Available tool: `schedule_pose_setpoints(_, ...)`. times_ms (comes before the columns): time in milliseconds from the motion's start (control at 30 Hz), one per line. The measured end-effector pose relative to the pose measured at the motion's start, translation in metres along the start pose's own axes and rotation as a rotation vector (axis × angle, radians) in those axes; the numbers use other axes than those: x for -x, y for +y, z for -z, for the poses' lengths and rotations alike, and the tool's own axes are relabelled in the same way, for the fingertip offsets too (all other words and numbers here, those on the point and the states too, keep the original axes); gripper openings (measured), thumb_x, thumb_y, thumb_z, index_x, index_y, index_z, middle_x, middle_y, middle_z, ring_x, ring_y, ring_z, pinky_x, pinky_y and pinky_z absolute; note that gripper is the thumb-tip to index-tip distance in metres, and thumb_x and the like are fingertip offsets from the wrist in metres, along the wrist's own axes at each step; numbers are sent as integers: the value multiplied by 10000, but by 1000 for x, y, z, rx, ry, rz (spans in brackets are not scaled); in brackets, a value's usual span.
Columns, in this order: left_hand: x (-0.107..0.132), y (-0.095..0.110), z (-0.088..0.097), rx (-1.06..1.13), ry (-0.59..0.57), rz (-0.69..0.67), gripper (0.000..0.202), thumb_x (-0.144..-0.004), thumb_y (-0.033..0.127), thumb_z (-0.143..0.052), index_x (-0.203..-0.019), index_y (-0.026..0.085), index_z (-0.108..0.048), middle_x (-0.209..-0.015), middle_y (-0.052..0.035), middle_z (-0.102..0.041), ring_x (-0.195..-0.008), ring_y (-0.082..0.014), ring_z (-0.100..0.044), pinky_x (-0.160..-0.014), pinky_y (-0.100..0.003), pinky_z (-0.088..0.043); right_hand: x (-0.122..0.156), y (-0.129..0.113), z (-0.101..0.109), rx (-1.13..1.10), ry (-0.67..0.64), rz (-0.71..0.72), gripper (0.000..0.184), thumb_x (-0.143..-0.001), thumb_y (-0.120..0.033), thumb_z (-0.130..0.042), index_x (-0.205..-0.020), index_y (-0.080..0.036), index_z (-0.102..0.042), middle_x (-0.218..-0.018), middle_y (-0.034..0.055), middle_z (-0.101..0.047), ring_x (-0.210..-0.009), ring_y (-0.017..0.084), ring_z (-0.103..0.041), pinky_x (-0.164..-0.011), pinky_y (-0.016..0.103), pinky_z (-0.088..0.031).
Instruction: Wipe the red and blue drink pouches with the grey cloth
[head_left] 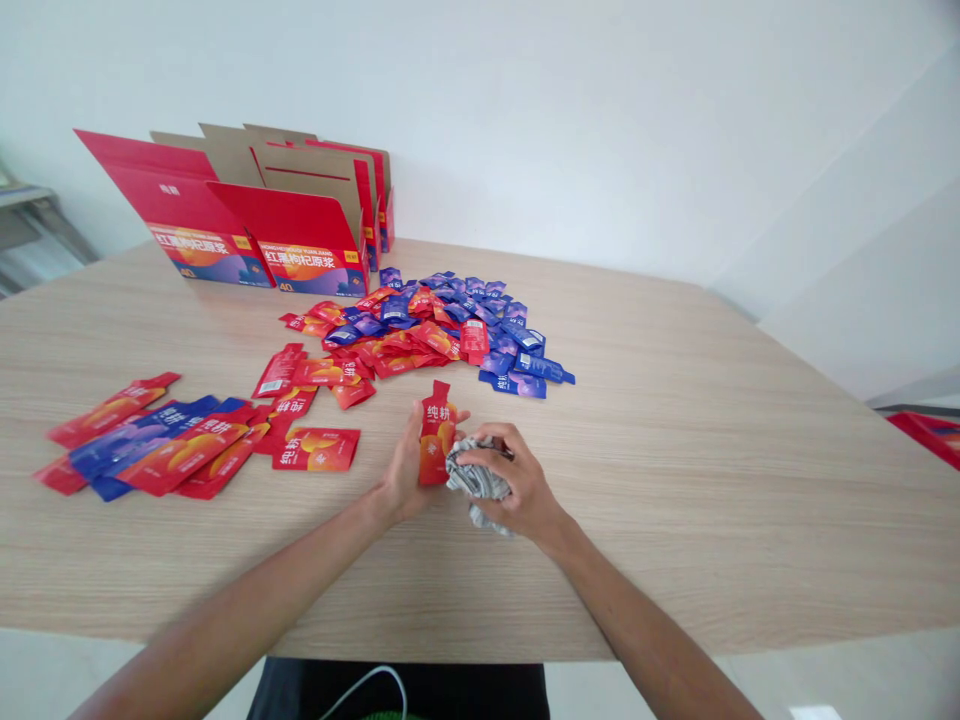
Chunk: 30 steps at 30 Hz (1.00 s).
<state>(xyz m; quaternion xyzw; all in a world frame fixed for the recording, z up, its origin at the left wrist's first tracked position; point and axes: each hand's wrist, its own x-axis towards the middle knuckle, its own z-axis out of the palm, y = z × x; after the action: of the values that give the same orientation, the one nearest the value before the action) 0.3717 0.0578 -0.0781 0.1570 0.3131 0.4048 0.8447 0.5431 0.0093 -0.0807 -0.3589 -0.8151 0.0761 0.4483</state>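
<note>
My left hand (405, 470) is closed round a red sachet (436, 435) with white characters, held upright above the wooden table (675, 470). Pressed against the sachet's right side is a crumpled grey cloth (474, 478), which my right hand (517, 480) grips. A heap of red and blue sachets (442, 325) lies just beyond my hands. More red and blue sachets (161, 445) lie spread flat at the left.
Several opened red cardboard boxes (262, 215) stand at the table's back left against the white wall. A red item (934, 435) shows at the right edge, off the table. A white cable (367, 685) hangs below the table's near edge.
</note>
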Motion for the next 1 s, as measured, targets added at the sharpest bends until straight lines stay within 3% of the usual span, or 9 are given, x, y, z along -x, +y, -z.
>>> schedule_pose_setpoints(167, 2, 2, -1, 30, -80, 142, 451, -970, 580, -535, -1043, 154, -663, -792, -45, -663, -645, -161, -648, -555, -279, -534, -8, 1, 18, 54, 340, -206, 215, -839, -218, -674, -1050, -255, -689, -1118, 76, -548, -1006, 245, -611, -863, 408, -566)
schedule_pose_setpoints(267, 2, 0, -2, -93, -72, 143, 239, -933, 377, -683, -1061, 176, -663, -972, -59, -716, -671, -132, -661, -478, -220, -482, -14, 4, 29, 75, 438, -295, 183, -843, -211, -652, -1019, -250, -685, -1087, 77, -567, -1065, 268, -602, -918, 436, -546)
schedule_pose_setpoints(333, 1, -3, -1, -197, -99, 111, 241, -892, 242, -731, -1113, 160, -680, -1097, -85, -730, -697, -121, -667, -505, -212, -498, -16, 6, 35, 85, 453, -307, 183, -837, -206, -647, -1010, -250, -686, -1081, 76, -570, -1067, 272, -601, -921, 438, -542)
schedule_pose_setpoints(433, 0, -9, -2, -242, -148, 58, 320, -883, 157, -703, -1202, 149, -677, -1138, -109, -742, -775, -151, -697, -656, -250, -563, -14, 9, 37, 116, 386, -253, 223, -815, -195, -668, -1028, -254, -695, -1113, 79, -554, -1055, 273, -599, -913, 440, -545)
schedule_pose_setpoints(533, 2, -14, -6, -170, -115, 21, 293, -924, 140, -610, -1210, 158, -676, -1052, -86, -762, -814, -167, -709, -776, -280, -566, -10, 11, 30, 132, 190, -166, 282, -806, -165, -684, -1072, -258, -702, -1169, 84, -535, -1015, 252, -605, -863, 407, -559)
schedule_pose_setpoints(700, 5, -17, -12, -117, -21, 5, 337, -1033, 248, -423, -965, 102, -719, -873, -86, -744, -755, -167, -669, -721, -254, -522, -6, 10, 12, 92, -137, -146, 348, -786, -82, -690, -1094, -243, -693, -1189, 92, -542, -1115, 249, -594, -930, 391, -554)
schedule_pose_setpoints(833, 3, -16, -8, -118, 39, 14, 354, -1011, 321, -467, -841, 117, -701, -794, -82, -718, -667, -180, -635, -683, -284, -520, -6, 5, 6, 18, -333, -43, 318, -778, -132, -772, -1067, -236, -691, -1192, 84, -571, -1084, 224, -614, -948, 365, -557)
schedule_pose_setpoints(900, 1, -15, -5, -127, 42, 17, 342, -990, 344, -507, -799, 125, -687, -756, -77, -702, -644, -182, -626, -667, -288, -519, -6, 3, 5, 14, -359, -5, 321, -773, -150, -794, -1065, -235, -690, -1195, 83, -579, -1063, 222, -621, -940, 363, -560)
schedule_pose_setpoints(1000, -1, -16, -4, -150, 17, -52, 236, -955, 295, -572, -847, 126, -697, -791, -68, -717, -685, -180, -643, -672, -274, -509, -6, 5, 6, 66, -247, -73, 347, -781, -108, -746, -1093, -248, -683, -1193, 85, -576, -1093, 241, -611, -941, 386, -559)
